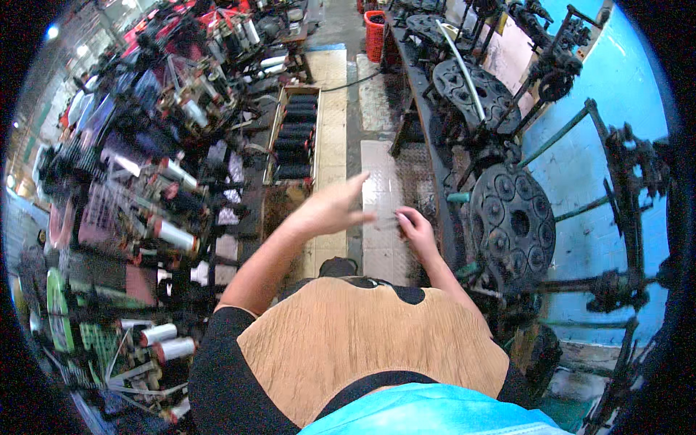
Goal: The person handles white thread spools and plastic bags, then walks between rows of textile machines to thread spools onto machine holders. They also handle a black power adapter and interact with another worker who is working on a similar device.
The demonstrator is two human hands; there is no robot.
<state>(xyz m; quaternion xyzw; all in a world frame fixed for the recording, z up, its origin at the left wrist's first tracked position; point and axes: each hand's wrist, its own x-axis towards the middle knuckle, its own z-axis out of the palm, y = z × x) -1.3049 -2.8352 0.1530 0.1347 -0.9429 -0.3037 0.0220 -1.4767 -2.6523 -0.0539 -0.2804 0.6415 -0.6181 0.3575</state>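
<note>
My left hand (335, 206) is held out in front of my body over the tiled aisle. Its thumb and fingers are spread, and nothing shows in them. To its right, somewhat lower, is my right hand (417, 230). The thumb and fingertips there are pinched together, with a tiny dark spot at the tips too small to name. The two hands are apart. Nearest my left hand is a shallow wooden crate (319, 138) holding several dark thread spools (296, 134). A round black machine plate (516, 217) with a ring of sockets lies beyond my right hand.
Machines with white bobbins (176, 235) crowd the left side. Along the right runs a dark metal bench (435, 138) bearing more round plates, with rods jutting before a blue wall (616, 80). A red basket (374, 36) stands at the aisle's far end.
</note>
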